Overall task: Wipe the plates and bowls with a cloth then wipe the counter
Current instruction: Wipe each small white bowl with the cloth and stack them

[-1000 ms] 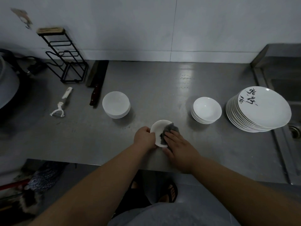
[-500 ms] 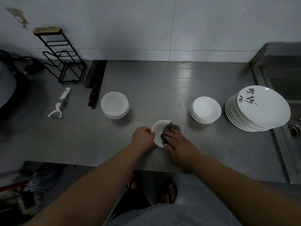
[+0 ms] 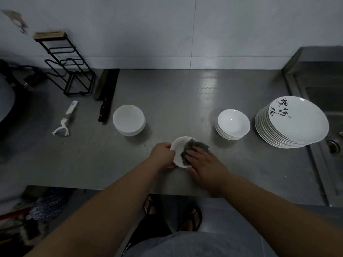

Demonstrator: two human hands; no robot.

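Grips the small dish [image 3: 178, 148] by its left rim with the left grip [image 3: 163, 154], fingers curled round it; presses the grey cloth [image 3: 194, 145] into it with the right grip [image 3: 204, 162], fingers straight. Holds the dish close to the front edge of the table [image 3: 185, 101]. Risks levering it out of that one-sided hold by pressing hard, then dropping it floorward.

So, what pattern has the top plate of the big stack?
Top plate: black brush calligraphy on white; head view.
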